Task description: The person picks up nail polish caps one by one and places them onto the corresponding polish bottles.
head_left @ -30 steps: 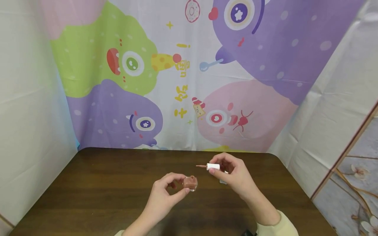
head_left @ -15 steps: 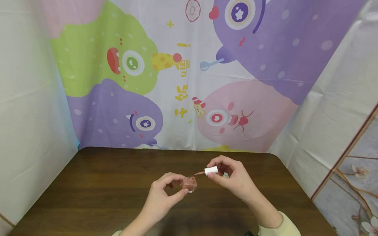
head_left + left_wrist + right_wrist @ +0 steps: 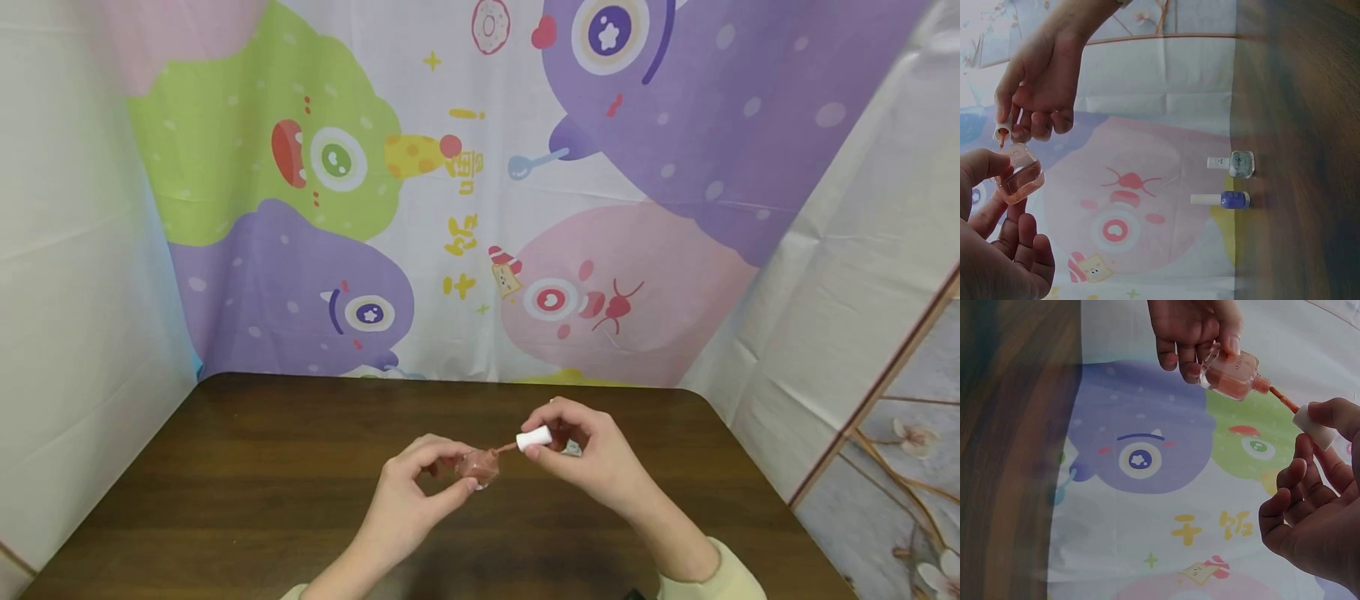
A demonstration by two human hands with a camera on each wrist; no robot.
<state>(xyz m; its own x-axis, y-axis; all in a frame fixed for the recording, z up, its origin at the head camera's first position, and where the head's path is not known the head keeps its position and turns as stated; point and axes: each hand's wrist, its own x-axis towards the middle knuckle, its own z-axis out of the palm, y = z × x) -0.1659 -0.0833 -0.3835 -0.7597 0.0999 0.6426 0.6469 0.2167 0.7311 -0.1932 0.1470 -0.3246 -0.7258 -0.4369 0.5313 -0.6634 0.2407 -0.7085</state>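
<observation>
My left hand pinches a small glass nail polish bottle of brownish-pink polish between thumb and fingers. The bottle is tilted, its neck turned towards the right hand. My right hand pinches the white cap, from which a polish-coated brush points at the bottle. In the right wrist view the brush tip is right at the mouth of the neck; whether it touches or has entered slightly, I cannot tell. Both hands are above the table.
On the dark wooden table stand two more nail polish bottles, a clear greyish one and a purple one, both white-capped. The right hand mostly hides them in the head view. A cartoon-printed curtain hangs behind the table.
The right hand has moved left and slightly down with the cap, bringing the brush from a gap away up to the bottle's mouth. The left hand has barely shifted, and the bottle tilts slightly more.
</observation>
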